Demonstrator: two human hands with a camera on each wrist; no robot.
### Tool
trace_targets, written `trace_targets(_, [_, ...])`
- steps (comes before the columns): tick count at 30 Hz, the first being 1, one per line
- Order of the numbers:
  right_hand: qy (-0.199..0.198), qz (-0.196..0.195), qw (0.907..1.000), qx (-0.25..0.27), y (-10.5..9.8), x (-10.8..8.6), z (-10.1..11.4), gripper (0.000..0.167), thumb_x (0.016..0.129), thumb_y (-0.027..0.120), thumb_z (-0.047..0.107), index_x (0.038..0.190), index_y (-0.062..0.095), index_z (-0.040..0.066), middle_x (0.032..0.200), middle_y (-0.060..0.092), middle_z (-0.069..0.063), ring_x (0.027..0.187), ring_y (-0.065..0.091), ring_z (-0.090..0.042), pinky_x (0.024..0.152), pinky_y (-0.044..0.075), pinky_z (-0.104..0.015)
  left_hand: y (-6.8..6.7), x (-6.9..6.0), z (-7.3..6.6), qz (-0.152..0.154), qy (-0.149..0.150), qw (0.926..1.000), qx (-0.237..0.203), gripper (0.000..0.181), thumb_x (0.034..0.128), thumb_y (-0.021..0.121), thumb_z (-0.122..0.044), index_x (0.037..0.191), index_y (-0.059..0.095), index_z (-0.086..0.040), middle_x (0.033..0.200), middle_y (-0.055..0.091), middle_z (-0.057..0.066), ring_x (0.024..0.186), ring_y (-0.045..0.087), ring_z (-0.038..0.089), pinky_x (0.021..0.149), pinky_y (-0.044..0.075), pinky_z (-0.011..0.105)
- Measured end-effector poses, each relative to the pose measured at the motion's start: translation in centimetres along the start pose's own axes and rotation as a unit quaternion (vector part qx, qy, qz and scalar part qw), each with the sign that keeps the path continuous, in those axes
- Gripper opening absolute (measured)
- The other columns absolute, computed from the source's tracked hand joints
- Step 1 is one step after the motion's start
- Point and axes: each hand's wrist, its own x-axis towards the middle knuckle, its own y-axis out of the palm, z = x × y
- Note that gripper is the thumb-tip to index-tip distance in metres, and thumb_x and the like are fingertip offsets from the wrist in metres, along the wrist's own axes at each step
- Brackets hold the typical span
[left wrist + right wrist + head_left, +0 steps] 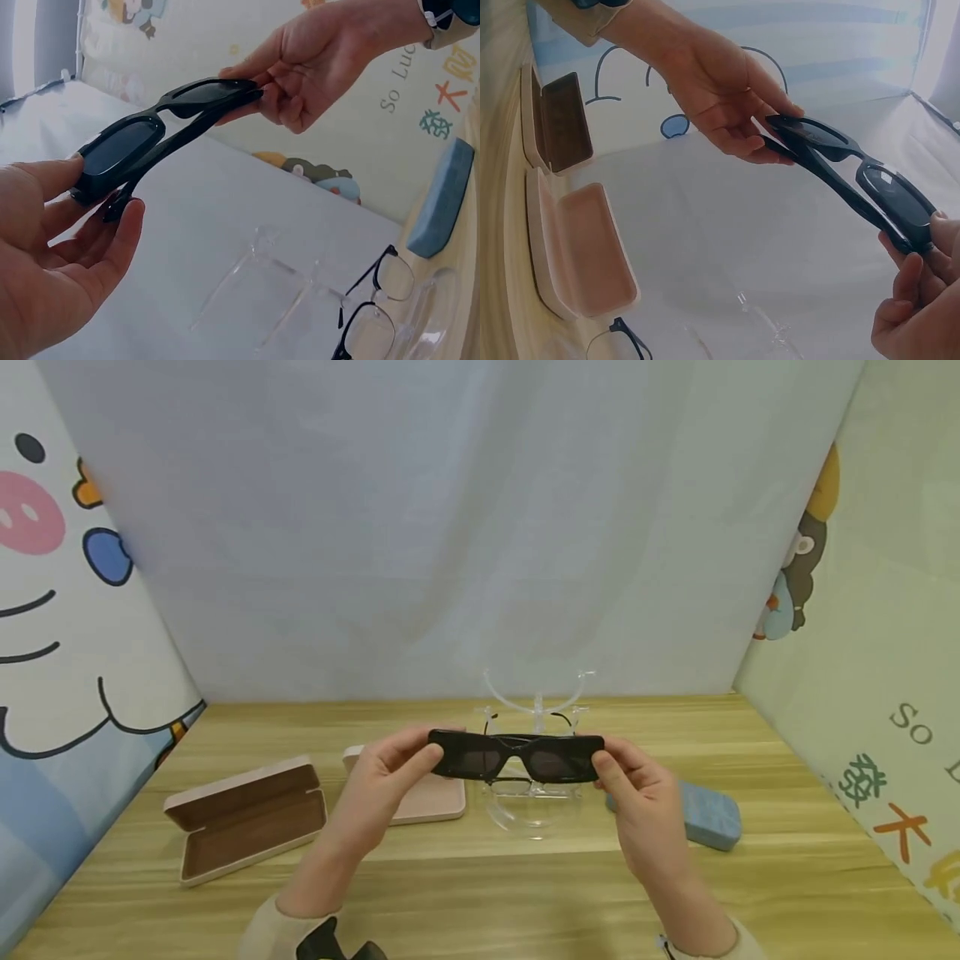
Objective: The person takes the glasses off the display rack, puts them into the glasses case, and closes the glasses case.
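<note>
Black sunglasses (517, 757) with dark rectangular lenses are held up level between both hands, their temples folded in, as the left wrist view (161, 135) shows. My left hand (382, 789) pinches one end of the frame between thumb and fingers. At the other end, the thumb and fingers of my right hand (648, 802) pinch the frame. Behind and below the sunglasses stands a clear plastic display stand (536, 702). A pair of thin dark-rimmed eyeglasses (371, 330) sits on the stand, partly hidden by the sunglasses in the head view.
An open case with a brown lining (251, 835) lies at the left on the wooden table (525, 902). Beside it is an open pink case (592, 251), partly behind the left hand. A blue glasses case (711, 817) lies at the right. Cloth walls (375, 527) enclose the table.
</note>
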Motion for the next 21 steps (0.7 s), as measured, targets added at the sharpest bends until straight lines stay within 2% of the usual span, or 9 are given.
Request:
trace_targets(4, [0.022, 0.023, 0.9994, -0.015, 0.6, 0.2, -0.9, 0.024, 0.092, 0.05, 0.005, 0.099, 0.068, 0.019, 0.101, 0.065, 0.007, 0.082, 0.056, -0.006, 0.068, 0.046, -0.019, -1.0, -0.7, 0.6, -0.022, -0.038, 0.9989, 0.016, 0.036, 0.0925, 0.053, -0.018, 0.122, 0.054, 0.002, 0.111, 0.062, -0.007, 0.113, 0.051, 0.012, 0.095, 0.041, 0.025])
trace_targets(9, [0.025, 0.063, 0.9976, -0.018, 1.4, 0.4, -2.3, 0.021, 0.091, 0.052, 0.004, 0.1, 0.067, 0.015, 0.103, 0.063, 0.005, 0.082, 0.059, -0.007, 0.067, 0.05, -0.02, -2.1, -1.4, 1.3, -0.08, -0.073, 0.9938, 0.026, 0.034, 0.0898, 0.057, -0.02, 0.12, 0.056, -0.004, 0.109, 0.059, -0.005, 0.105, 0.054, 0.011, 0.09, 0.044, 0.023])
trace_targets(12, [0.05, 0.073, 0.9957, -0.029, 2.0, 0.5, -3.1, 0.018, 0.09, 0.054, 0.005, 0.104, 0.064, 0.001, 0.1, 0.062, 0.003, 0.079, 0.06, -0.009, 0.068, 0.052, -0.023, -2.8, -1.9, 1.7, -0.12, -0.081, 0.9893, 0.017, 0.026, 0.0886, 0.059, -0.016, 0.113, 0.057, -0.009, 0.107, 0.056, -0.006, 0.1, 0.056, 0.009, 0.085, 0.047, 0.022])
trace_targets(14, [0.077, 0.073, 0.9938, -0.032, 2.5, 0.6, -3.6, 0.023, 0.089, 0.056, 0.006, 0.106, 0.06, -0.008, 0.099, 0.061, 0.003, 0.077, 0.06, -0.009, 0.069, 0.053, -0.024, -3.1, -2.2, 2.1, -0.146, -0.08, 0.986, 0.01, 0.021, 0.0878, 0.06, -0.013, 0.108, 0.057, -0.011, 0.103, 0.056, -0.006, 0.097, 0.057, 0.008, 0.083, 0.048, 0.021])
trace_targets(16, [0.1, 0.07, 0.9919, -0.032, 3.0, 0.6, -4.3, 0.028, 0.087, 0.058, 0.006, 0.108, 0.057, -0.013, 0.097, 0.06, 0.003, 0.073, 0.061, -0.01, 0.07, 0.054, -0.026, -3.4, -2.5, 2.4, -0.171, -0.079, 0.982, 0.004, 0.018, 0.0873, 0.06, -0.011, 0.104, 0.056, -0.012, 0.098, 0.056, -0.006, 0.094, 0.058, 0.008, 0.081, 0.049, 0.021])
trace_targets(21, [0.129, 0.059, 0.9899, 0.0, 4.5, 0.7, -6.1, 0.026, 0.084, 0.06, 0.0, 0.109, 0.056, -0.009, 0.096, 0.06, -0.001, 0.077, 0.063, -0.011, 0.071, 0.055, -0.031, -4.3, -2.9, 3.6, -0.232, -0.077, 0.9695, -0.021, 0.018, 0.0859, 0.062, -0.009, 0.103, 0.055, -0.007, 0.096, 0.053, -0.002, 0.087, 0.06, 0.007, 0.078, 0.051, 0.022])
